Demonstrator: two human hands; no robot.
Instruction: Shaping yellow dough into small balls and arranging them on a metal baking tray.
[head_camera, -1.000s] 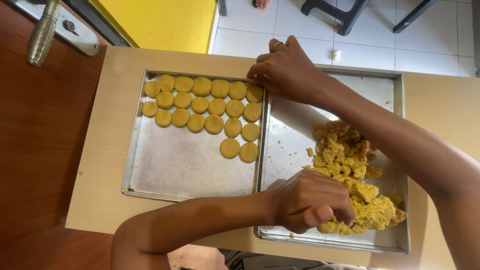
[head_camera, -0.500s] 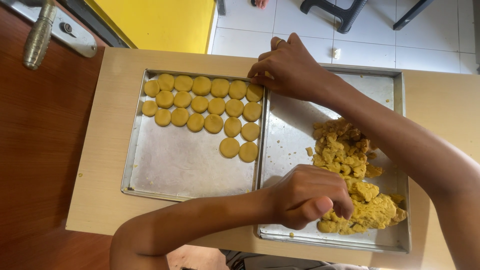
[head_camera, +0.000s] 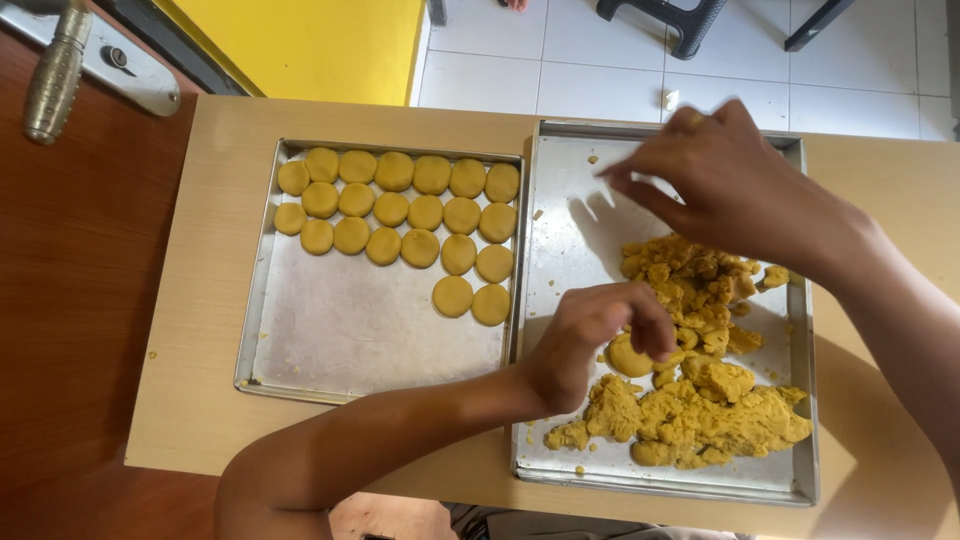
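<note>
Yellow dough heap (head_camera: 700, 400) piled in right tray (head_camera: 570, 200). Left hand (head_camera: 590, 335) curled over heap's near edge, pinching a round dough lump (head_camera: 628, 357). Right hand (head_camera: 725, 185) above heap, fingers loosely spread, empty. Beside right tray, left tray (head_camera: 350, 340) with rows of flattened dough discs (head_camera: 410, 210).

White tiled floor (head_camera: 600, 80), yellow wall (head_camera: 310, 45), brown wooden door (head_camera: 70, 300), light table (head_camera: 200, 300).

Light wooden table (head_camera: 200, 420) carries two metal trays side by side: left tray (head_camera: 370, 340), right tray (head_camera: 570, 200).
</note>
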